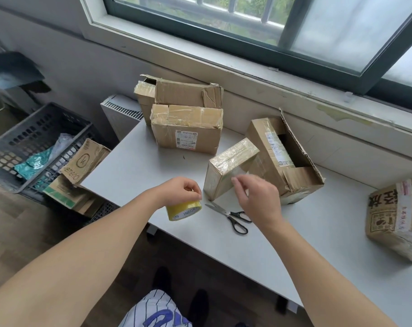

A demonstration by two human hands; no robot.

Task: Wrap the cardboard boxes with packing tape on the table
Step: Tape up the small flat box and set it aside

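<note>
The left hand [179, 190] grips the tape [183, 211] from above, fingers curled round the roll, at the table's [294, 244] near edge. The right hand [259, 199] hovers at the small box [228, 164], which stands on edge mid-table, against an open box [282, 156]. Its fingers are blurred, and whether they pinch anything cannot be told. Scissors [233, 215] lie between the hands.

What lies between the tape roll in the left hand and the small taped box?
Nothing upright. The scissors lie flat on the table, blades pointing into the gap between the tape roll, held by the left hand, and the small taped box; the right hand is at the box's near face.
</note>
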